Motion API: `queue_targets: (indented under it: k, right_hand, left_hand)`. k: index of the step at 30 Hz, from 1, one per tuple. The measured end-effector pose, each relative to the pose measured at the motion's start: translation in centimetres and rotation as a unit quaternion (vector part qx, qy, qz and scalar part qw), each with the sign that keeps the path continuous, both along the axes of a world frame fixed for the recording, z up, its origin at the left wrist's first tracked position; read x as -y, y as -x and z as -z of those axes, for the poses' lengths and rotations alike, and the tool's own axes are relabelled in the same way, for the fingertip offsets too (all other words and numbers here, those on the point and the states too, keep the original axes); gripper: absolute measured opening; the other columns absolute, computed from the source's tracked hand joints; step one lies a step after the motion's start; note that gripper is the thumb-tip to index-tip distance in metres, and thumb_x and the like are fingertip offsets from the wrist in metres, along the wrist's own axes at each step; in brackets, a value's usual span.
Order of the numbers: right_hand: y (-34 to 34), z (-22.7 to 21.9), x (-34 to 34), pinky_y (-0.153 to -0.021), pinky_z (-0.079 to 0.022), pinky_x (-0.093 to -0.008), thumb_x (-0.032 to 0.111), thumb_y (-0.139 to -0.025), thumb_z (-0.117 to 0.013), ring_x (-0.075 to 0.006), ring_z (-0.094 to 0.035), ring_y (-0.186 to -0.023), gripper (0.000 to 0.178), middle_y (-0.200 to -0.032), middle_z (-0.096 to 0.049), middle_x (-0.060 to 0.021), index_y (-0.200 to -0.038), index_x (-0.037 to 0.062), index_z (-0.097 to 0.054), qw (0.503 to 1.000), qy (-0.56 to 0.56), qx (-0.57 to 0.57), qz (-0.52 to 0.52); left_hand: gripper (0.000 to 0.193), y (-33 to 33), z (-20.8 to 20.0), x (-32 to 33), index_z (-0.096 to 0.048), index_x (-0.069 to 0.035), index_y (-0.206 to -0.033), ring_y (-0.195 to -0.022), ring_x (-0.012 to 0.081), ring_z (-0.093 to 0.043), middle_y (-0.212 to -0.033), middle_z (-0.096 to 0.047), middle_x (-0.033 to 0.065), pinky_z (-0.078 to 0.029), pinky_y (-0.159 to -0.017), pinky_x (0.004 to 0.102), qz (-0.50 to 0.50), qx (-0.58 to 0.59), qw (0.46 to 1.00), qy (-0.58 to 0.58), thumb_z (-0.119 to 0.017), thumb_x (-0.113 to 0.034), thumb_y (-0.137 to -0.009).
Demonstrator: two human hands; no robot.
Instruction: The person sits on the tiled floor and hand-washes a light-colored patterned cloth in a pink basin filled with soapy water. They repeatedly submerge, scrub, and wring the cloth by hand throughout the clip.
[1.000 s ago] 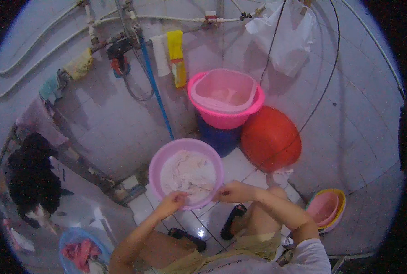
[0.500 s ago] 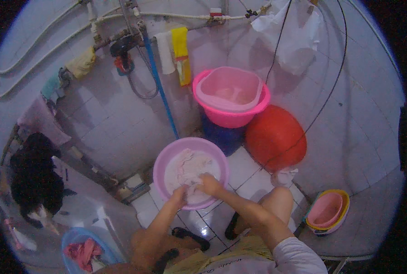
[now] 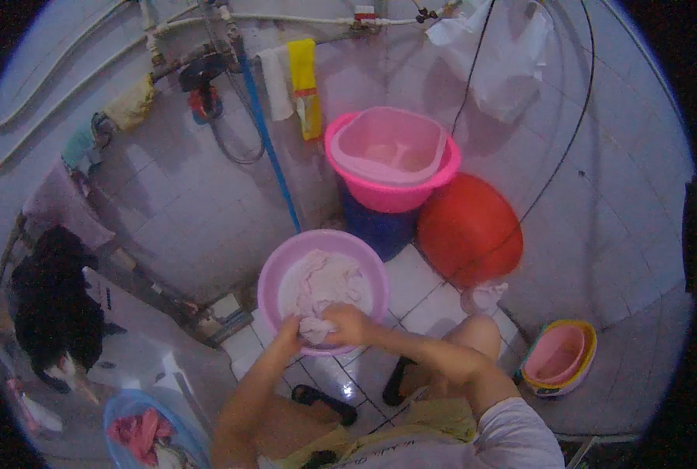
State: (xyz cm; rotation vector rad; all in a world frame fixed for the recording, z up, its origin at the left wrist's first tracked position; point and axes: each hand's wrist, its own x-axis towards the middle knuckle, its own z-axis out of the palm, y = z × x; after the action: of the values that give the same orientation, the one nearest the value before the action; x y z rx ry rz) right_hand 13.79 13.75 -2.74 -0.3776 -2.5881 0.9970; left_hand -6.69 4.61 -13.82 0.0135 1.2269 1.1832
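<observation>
A round lilac basin [image 3: 268, 273] stands on the tiled floor between my feet and the wall. Inside it a pale pink cloth [image 3: 329, 280] lies spread in whitish water. Bunched at the basin's near side, part of the cloth is held between both hands. My left hand [image 3: 289, 332] is closed on the left edge of the bunch. My right hand [image 3: 347, 323] closes on it from the right, its fingers curled over the fabric. Some fingertips are hidden by the folds.
Behind the basin, a pink tub [image 3: 395, 199] with a paler basin [image 3: 391, 144] in it rests on a blue bucket [image 3: 376, 230]. A red basin [image 3: 470, 230] leans beside them. Small stacked basins [image 3: 555, 359] stand right; a blue basin [image 3: 118, 406] holds clothes at lower left.
Both hands have drawn slightly nearer to me, pulling the cloth into a thicker bunch at the near rim. The whole view has shifted a little.
</observation>
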Motion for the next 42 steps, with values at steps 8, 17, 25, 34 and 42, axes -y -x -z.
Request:
queue_targets:
  k: [8, 17, 25, 34, 42]
  right_hand:
    - [-2.3, 1.4, -3.3, -0.079, -0.045, -0.0407, 0.025, -0.062, -0.065, -0.0323, -0.056, -0.09, 0.036, -0.093, -0.059, -0.015, -0.092, 0.0057, -0.06, 0.979, -0.113, 0.168, 0.031]
    - [-2.9, 5.2, -5.2, -0.075, -0.048, -0.0406, 0.021, -0.069, -0.057, -0.0317, -0.059, -0.085, 0.026, -0.086, -0.061, -0.0134, -0.091, 0.0067, -0.057, 0.971, -0.116, 0.206, 0.048]
    - [-1.8, 4.8, -4.9, -0.07, -0.049, -0.0425, 0.015, -0.071, -0.053, -0.032, -0.061, -0.082, 0.02, -0.083, -0.061, -0.0149, -0.089, 0.0066, -0.056, 0.948, -0.121, 0.285, 0.072]
    - [-2.3, 4.9, -5.1, -0.071, -0.048, -0.0454, 0.014, -0.069, -0.055, -0.0339, -0.06, -0.083, 0.025, -0.084, -0.061, -0.0161, -0.093, 0.0069, -0.057, 0.956, -0.132, 0.255, 0.059]
    - [-2.0, 4.4, -4.7, -0.072, -0.048, -0.045, 0.015, -0.069, -0.057, -0.0333, -0.059, -0.087, 0.027, -0.091, -0.061, -0.0147, -0.095, 0.0082, -0.058, 0.948, -0.129, 0.284, 0.065]
  left_hand:
    - [0.079, -1.5, -5.3, 0.2, -0.009, -0.004, -0.138, -0.105, 0.0292, -0.049, -0.125, -0.036, 0.0199, -0.048, -0.078, 0.0428, 0.034, -0.103, 0.993, 0.039, -0.059, -0.001, -0.077]
    - [0.072, -1.8, -3.4, -0.6, -0.018, 0.003, -0.132, -0.09, 0.0251, -0.056, -0.11, -0.047, 0.0172, -0.052, -0.068, 0.0341, 0.046, -0.14, 0.989, -0.016, -0.064, -0.003, -0.076]
    - [0.072, -2.7, -6.1, -0.6, -0.02, 0.006, -0.131, -0.089, 0.0252, -0.056, -0.112, -0.047, 0.0191, -0.052, -0.067, 0.0333, 0.059, -0.162, 0.985, 0.01, -0.064, -0.004, -0.075]
    - [0.078, -2.4, -3.8, -0.9, -0.013, 0.003, -0.136, -0.084, 0.0251, -0.056, -0.112, -0.046, 0.0192, -0.052, -0.065, 0.0357, 0.031, -0.16, 0.986, 0.013, -0.062, -0.001, -0.075]
    - [0.079, -2.5, -2.8, -0.6, -0.014, 0.001, -0.137, -0.087, 0.0256, -0.054, -0.113, -0.046, 0.0199, -0.05, -0.067, 0.036, -0.031, -0.142, 0.989, -0.015, -0.063, -0.001, -0.074]
